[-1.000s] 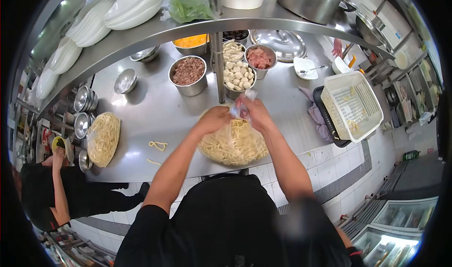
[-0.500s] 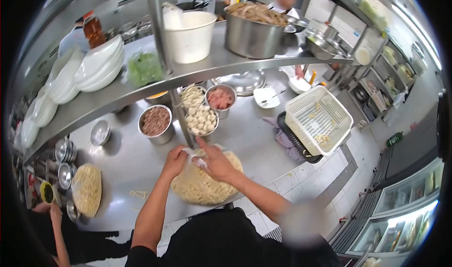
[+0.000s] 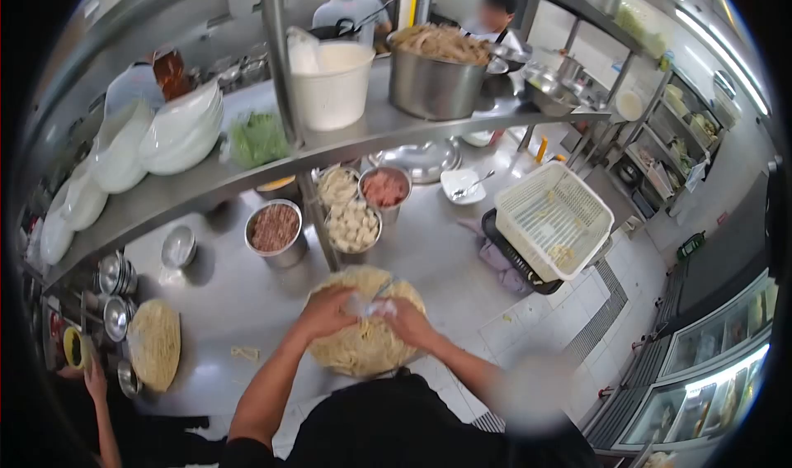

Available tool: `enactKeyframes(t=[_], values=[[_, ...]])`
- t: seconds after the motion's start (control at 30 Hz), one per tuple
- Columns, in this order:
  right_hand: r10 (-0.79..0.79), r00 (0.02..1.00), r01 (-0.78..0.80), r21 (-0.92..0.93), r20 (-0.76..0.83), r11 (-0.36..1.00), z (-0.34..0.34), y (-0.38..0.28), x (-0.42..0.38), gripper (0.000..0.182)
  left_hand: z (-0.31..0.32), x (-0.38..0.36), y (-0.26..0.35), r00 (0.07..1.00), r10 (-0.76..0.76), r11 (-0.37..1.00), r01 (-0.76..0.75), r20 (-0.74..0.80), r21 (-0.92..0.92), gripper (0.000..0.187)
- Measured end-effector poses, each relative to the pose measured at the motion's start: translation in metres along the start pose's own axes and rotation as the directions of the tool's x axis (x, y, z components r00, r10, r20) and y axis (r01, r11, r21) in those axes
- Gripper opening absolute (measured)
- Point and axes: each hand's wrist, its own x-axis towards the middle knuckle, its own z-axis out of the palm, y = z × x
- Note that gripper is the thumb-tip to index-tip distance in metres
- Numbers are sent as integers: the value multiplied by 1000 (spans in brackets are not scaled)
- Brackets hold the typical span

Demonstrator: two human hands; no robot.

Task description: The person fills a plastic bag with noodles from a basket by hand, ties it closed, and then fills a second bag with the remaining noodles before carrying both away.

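A clear plastic bag of pale noodles point(image 3: 359, 354) lies on the steel counter in front of my body. My left hand point(image 3: 330, 313) is closed on the gathered plastic at the top of the bag. From the right, my right hand point(image 3: 406, 321) grips the same bunched plastic, its fingers close to the left ones. Just beyond the bag stand steel pots of white balls point(image 3: 353, 226), dark minced meat point(image 3: 274, 227) and pink meat point(image 3: 385, 187). A second bag of noodles point(image 3: 155, 344) rests at the left end of the counter.
A steel shelf point(image 3: 445, 131) crosses above the counter, holding white bowls point(image 3: 181, 134), a white bucket point(image 3: 332, 88) and a large pot point(image 3: 437, 80). A white basket point(image 3: 544, 220) stands at the right. A co-worker's hand point(image 3: 96, 379) holds a container at lower left.
Both hands have moved slightly toward my body and lower over the bag, still on the plastic. The bag's top looks more spread around them.
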Motion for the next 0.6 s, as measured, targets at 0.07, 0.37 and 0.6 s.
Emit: enactKeyframes(t=[0.07, 0.37, 0.6], values=[[204, 978, -210, 323, 53, 923, 6, 2, -3, 31, -10, -1, 17, 998, -54, 998, 54, 14, -10, 54], [118, 982, -141, -158, -149, 977, -4, -3, 24, 28, 24, 6, -9, 847, -397, 760, 88, -353, -644, 22], [256, 919, -121, 403, -301, 907, 26, -1, 43, 21, 41, 16, 18, 797, -453, 798, 162, -400, -581, 29]])
